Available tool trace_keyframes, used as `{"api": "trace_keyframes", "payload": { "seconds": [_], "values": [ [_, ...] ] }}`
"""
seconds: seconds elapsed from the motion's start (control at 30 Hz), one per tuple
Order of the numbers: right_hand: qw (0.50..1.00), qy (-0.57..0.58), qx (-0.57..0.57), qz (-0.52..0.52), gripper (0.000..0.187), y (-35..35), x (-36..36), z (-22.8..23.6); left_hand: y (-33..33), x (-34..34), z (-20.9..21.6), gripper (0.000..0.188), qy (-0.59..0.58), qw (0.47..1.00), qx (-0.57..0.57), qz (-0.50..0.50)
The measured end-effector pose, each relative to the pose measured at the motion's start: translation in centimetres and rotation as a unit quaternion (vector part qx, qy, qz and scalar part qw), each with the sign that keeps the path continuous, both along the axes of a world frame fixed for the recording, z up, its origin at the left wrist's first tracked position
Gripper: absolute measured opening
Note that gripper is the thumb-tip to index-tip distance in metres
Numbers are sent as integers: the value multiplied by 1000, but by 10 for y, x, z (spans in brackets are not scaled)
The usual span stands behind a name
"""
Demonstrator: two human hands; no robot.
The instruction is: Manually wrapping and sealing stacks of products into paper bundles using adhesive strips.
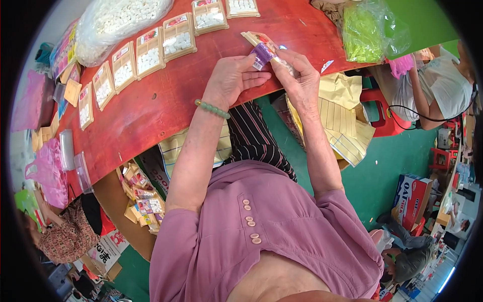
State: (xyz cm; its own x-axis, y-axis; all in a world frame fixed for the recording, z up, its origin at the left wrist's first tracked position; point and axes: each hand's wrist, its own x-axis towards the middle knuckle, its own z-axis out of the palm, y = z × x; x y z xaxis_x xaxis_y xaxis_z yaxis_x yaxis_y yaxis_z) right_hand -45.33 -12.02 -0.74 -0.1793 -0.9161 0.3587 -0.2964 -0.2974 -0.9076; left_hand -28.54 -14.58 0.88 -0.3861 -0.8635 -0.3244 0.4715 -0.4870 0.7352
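Observation:
Above the near edge of the red table, my right hand [299, 78] grips a small beige tray pack [257, 38] with a red picture on it and a clear cover. A purple label [263, 53] wraps across the pack. My left hand [231, 80], with a green bead bracelet on its wrist, has the label's loose end between thumb and fingers. Its lower fingers stretch out below the pack. Similar beige trays of white pieces [149, 53] stand in a slanting row beyond my left hand. The underside of the held pack is hidden.
A clear bag of white pieces [118, 25] lies at the table's far left. Green plastic bags [370, 30] sit at the right. A cardboard box of packs [108, 194] stands below the left edge. Other people [70, 231] sit at both sides, with a red stool [385, 113] at right.

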Motion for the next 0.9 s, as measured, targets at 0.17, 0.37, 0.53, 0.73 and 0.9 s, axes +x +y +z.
{"api": "trace_keyframes", "payload": {
  "seconds": [0.17, 0.37, 0.53, 0.73, 0.9],
  "values": [
    [1000, -16, 0, 15, 23, 1, 0, 0, -1, -14, 1, 42, -50, 998, -9, 44],
    [1000, 7, -10, 4, 24, 3, 1, 1, -5, -28, 8, 40, -93, 993, 11, 69],
    [999, 41, -37, -1, 24, 4, 5, -3, -6, -34, 3, 33, -37, 991, -7, 128],
    [992, 106, -64, -27, 28, 10, 6, -1, 0, -32, 4, 28, 5, 992, 1, 128],
    [990, 114, -73, -25, 28, 10, 6, -1, -2, -31, -2, 26, 6, 991, -4, 137]
  ]
}}
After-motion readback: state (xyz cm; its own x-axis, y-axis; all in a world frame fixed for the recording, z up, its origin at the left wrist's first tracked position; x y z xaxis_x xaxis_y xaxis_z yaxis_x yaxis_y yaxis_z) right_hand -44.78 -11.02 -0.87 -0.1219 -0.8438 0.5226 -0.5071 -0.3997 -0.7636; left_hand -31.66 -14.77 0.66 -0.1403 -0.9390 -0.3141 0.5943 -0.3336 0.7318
